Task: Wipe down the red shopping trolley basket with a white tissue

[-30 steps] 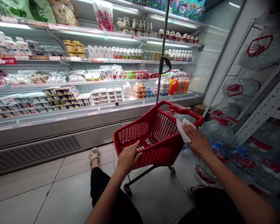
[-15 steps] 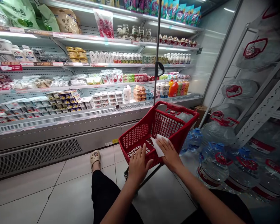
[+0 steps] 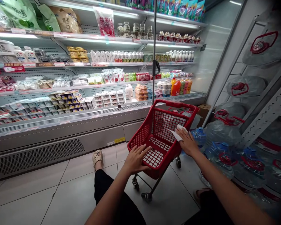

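A red wheeled shopping basket cart (image 3: 165,162) stands between my legs, its basket tilted and showing its grid floor. My left hand (image 3: 137,159) lies on the near left rim, fingers spread, with nothing held in it. On the right side rim, my right hand (image 3: 187,142) presses a white cloth or tissue (image 3: 176,135) under its fingers. Part of the cloth sticks out to the left over the basket's inside. A thin upright pole with a black loop (image 3: 156,68) rises behind the basket.
An open refrigerated shelf unit (image 3: 103,123) with packaged dairy and drinks spans the back and left. Large water bottles (image 3: 219,156) and a metal rack (image 3: 267,106) stand at the right. My shoe (image 3: 97,157) is on the tiled floor.
My right hand and the cloth have moved right along the basket rim. My left hand has come down onto the near rim. The cart is turned slightly and more of its wheels shows.
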Demonstrator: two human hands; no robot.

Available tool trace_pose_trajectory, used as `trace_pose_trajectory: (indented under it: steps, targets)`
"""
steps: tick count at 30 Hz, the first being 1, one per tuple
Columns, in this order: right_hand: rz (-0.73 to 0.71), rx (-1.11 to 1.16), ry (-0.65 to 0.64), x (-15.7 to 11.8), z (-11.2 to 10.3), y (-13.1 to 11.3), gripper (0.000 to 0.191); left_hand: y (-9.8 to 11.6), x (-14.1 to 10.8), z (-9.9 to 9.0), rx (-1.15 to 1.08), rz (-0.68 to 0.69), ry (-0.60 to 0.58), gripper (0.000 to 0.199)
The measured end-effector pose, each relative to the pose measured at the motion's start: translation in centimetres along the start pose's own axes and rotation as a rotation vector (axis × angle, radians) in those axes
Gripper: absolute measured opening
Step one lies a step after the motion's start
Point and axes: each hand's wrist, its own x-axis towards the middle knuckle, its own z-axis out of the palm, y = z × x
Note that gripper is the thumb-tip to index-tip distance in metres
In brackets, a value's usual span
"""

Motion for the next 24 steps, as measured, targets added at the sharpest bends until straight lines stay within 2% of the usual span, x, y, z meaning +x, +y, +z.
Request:
trace_pose_trajectory:
  steps: [5,10,13,15,17,19,22,24]
  targets:
    - [-0.109,0.105,0.017,-2.8,0.2,-4.2,0.061,1.9,1.4,0.9,0.04,-0.097,0.048,0.115]
    - [-0.254,0.182,0.008,-8.3,-1.6,-8.1,0.061,5.8,1.7,1.9,0.06,-0.243,0.148,0.12]
    - [-0.355,0.206,-0.013,-12.1,-2.9,-9.7,0.063,8.3,1.2,2.7,0.064,-0.3,0.209,0.113]
    - [-0.381,0.206,-0.024,-14.0,-3.6,-10.0,0.065,8.9,0.7,2.9,0.061,-0.275,0.213,0.106]
    - [-0.383,0.192,-0.022,-15.2,-3.9,-9.5,0.067,8.2,0.1,2.6,0.051,-0.165,0.176,0.101]
    - [-0.372,0.178,-0.01,-15.2,-4.0,-8.3,0.068,6.4,-0.3,1.9,0.04,-0.021,0.121,0.101]
    - [-0.306,0.167,0.0,-13.6,-3.6,-5.9,0.068,3.2,-0.2,0.7,0.052,0.055,0.102,0.11]
    - [-0.256,0.159,0.003,-12.0,-3.0,-4.6,0.067,1.9,0.4,0.6,0.044,0.105,0.105,0.109]
